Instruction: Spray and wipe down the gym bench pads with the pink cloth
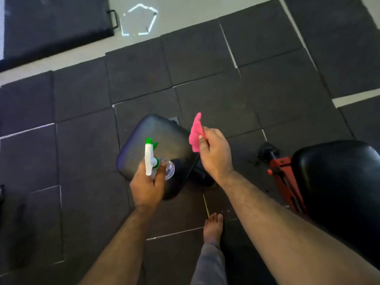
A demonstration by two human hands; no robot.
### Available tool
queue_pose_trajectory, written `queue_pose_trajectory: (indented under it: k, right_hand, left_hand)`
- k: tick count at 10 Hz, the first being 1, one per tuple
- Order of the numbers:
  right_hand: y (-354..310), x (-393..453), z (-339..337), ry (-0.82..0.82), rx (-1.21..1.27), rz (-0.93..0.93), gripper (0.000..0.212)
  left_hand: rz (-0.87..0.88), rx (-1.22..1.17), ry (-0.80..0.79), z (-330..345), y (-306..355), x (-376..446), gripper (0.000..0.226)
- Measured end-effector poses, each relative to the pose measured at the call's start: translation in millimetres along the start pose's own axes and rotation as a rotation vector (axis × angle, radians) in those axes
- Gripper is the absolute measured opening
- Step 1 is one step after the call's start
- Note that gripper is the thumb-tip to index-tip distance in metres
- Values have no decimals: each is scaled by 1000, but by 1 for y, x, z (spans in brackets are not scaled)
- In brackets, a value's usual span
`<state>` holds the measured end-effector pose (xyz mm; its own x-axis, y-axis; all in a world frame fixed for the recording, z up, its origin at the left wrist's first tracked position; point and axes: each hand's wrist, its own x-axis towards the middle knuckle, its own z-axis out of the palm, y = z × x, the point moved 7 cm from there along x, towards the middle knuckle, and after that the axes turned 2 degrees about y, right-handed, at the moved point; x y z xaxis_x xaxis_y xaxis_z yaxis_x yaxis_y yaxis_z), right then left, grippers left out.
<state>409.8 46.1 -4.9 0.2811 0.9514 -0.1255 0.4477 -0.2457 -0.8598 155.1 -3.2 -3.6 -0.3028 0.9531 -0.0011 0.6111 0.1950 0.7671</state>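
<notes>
A small black bench pad (164,136) sits in the middle of the view. My left hand (147,188) holds a clear spray bottle (151,159) with a white and green trigger head over the pad's near part, nozzle facing away from me. My right hand (216,151) pinches a pink cloth (195,132) just past the pad's right edge, held in the air. A larger black bench pad (339,182) lies at the right, on a red frame (281,171).
Dark rubber floor tiles (82,140) cover the ground. A black mat with a handle (51,23) lies at the far left on pale floor. My bare foot (213,227) stands below the small pad.
</notes>
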Motion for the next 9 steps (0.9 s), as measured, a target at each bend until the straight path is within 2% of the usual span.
queue_pose_trajectory:
  k: [1, 2, 3, 5, 7, 8, 9]
  right_hand:
    - [-4, 5, 69, -181, -189, -206, 42]
    - [23, -21, 150, -613, -567, -353, 54]
    - [56, -47, 184, -768, -772, -377, 62]
    - [63, -50, 181, -641, -826, -375, 65]
    - [61, -48, 181, -724, -948, -426, 70]
    - [58, -49, 182, -758, -975, -413, 70]
    - [50, -49, 177, -753, -945, -399, 69]
  left_hand:
    - [-37, 13, 89, -25, -31, 16, 47]
    - [-31, 20, 103, -39, -53, 27, 41]
    - [-13, 24, 108, -44, -69, 33, 43]
    - [-100, -37, 115, -36, -93, 44, 41]
    - [-206, -31, 110, -26, -107, 56, 59]
    - [-234, 100, 30, -17, -111, 57, 61]
    - [-338, 216, -87, -8, -126, 55, 70]
